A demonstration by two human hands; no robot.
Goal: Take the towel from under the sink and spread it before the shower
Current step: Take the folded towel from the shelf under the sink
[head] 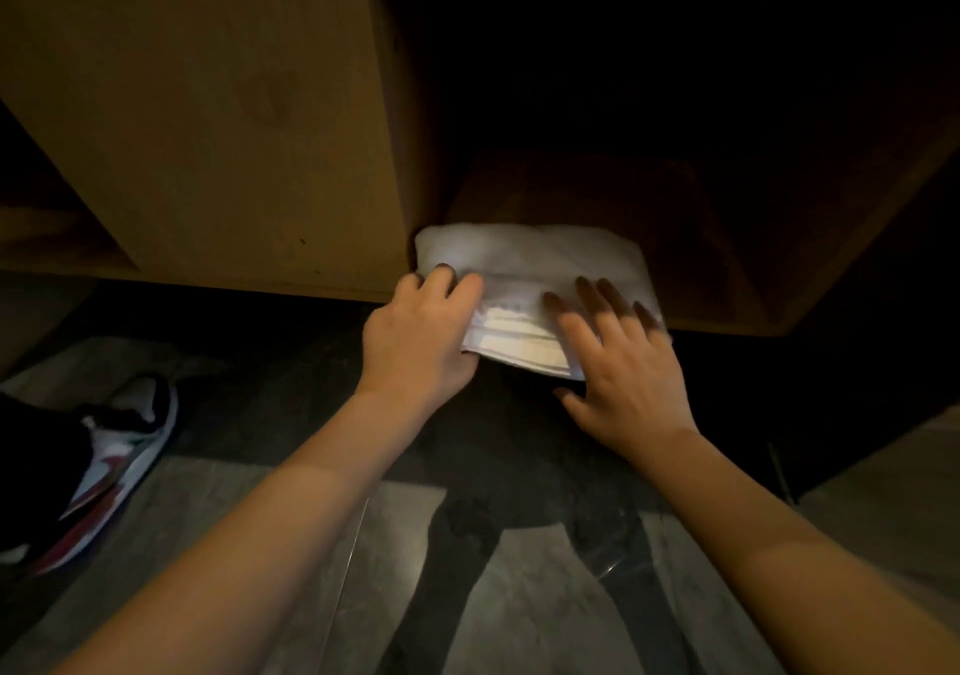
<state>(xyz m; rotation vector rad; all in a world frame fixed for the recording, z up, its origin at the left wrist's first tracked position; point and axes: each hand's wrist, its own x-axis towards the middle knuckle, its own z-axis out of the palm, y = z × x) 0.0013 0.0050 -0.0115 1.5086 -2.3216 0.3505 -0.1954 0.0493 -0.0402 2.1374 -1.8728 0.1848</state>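
Left hand grips the near-left edge of a folded white cloth towel | right hand, fingers spread flat, rests on its near-right corner | towel lies at the lip of a dark wooden cabinet shelf, front edge overhanging.

A dim bathroom: a wooden vanity cabinet fills the upper frame above grey stone floor tiles.
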